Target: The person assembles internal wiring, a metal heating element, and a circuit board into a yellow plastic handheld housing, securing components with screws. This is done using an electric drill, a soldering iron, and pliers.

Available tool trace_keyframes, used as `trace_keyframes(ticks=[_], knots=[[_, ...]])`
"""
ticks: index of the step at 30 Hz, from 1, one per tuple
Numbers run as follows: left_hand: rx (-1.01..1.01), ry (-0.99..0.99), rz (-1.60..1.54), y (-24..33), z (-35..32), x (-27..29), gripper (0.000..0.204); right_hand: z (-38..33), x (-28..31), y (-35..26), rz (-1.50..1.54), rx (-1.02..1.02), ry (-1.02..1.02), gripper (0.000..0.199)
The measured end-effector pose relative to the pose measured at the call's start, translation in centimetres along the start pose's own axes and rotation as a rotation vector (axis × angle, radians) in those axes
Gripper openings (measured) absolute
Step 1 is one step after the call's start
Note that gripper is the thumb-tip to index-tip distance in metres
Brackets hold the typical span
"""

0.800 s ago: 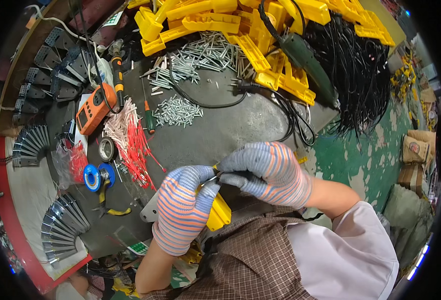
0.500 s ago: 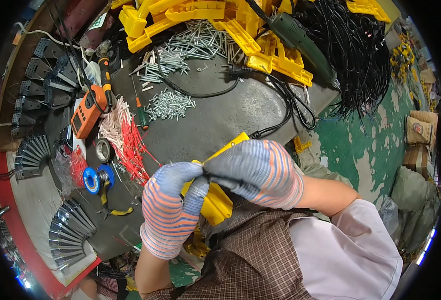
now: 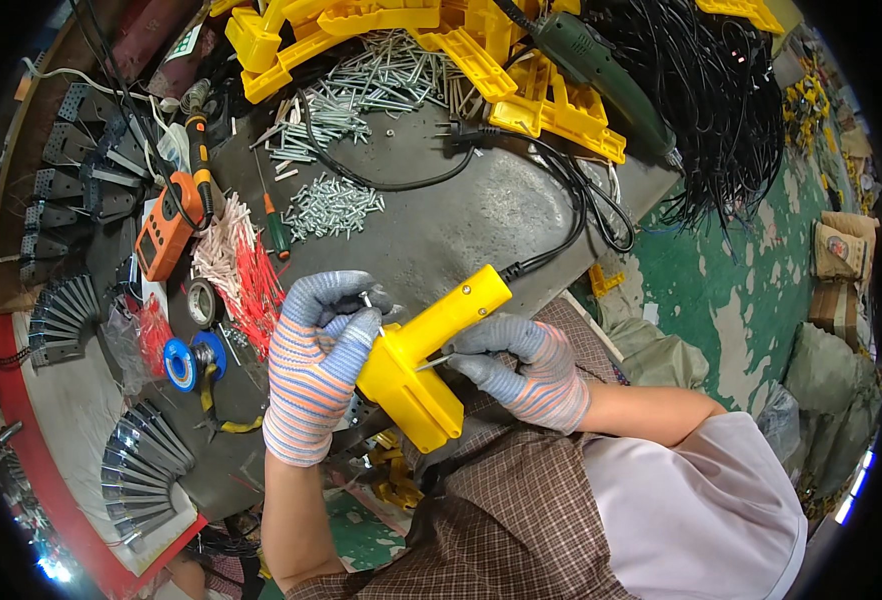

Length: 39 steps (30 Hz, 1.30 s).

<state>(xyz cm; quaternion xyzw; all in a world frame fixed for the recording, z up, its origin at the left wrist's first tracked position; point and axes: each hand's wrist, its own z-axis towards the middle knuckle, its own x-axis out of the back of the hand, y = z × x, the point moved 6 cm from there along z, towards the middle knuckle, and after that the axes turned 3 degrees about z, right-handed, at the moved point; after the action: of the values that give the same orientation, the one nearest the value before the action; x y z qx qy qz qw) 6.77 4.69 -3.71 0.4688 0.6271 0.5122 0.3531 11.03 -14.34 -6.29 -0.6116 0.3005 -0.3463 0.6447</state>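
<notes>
At the lower centre of the frame, the person is fitting screws into a yellow plastic handle housing [image 3: 423, 360], by my reading. The left hand [image 3: 316, 365], gloved, is wrapping closed around the housing's upper end, its fingertips pinching a small screw [image 3: 367, 298]. The right hand [image 3: 526, 370] is bracing the housing's side, fingers curled, pinching a thin metal pin or screw [image 3: 434, 363]. Next, the screw likely needs seating squarely. Farther up, loose screws [image 3: 333, 205] are lying on the grey workbench [image 3: 481, 215].
</notes>
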Motion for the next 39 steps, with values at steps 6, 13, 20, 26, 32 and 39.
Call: trace_keyframes(ticks=[6, 13, 20, 26, 32, 39], knots=[[0.015, -0.097, 0.092, 0.9, 0.1, -1.1, 0.024, 0.2, -0.6, 0.8, 0.082, -0.008, 0.041, 0.015], [-0.564, -0.252, 0.958, 4.0, -0.1, -3.0, 0.030, 0.7, -1.2, 0.1, 0.024, -0.023, 0.026, 0.016], [-0.638, -0.102, 0.900, 1.1, -0.1, -2.8, 0.013, 0.2, -2.9, 2.4, 0.548, -0.516, 0.079, 0.017], [-0.803, 0.013, 1.026, 2.2, -0.8, -3.2, 0.014, -0.4, -2.8, -0.7, -0.179, 0.242, -0.163, 0.021], [-0.713, 0.015, 1.279, 2.2, -1.3, -3.2, 0.023, 5.4, 8.3, -4.9, -0.731, 0.509, 0.137, 0.028], [-0.490, 0.045, 1.184, 1.0, -2.2, -6.3, 0.045, 12.4, 17.7, -3.8, -1.463, 0.356, 0.285, 0.072]])
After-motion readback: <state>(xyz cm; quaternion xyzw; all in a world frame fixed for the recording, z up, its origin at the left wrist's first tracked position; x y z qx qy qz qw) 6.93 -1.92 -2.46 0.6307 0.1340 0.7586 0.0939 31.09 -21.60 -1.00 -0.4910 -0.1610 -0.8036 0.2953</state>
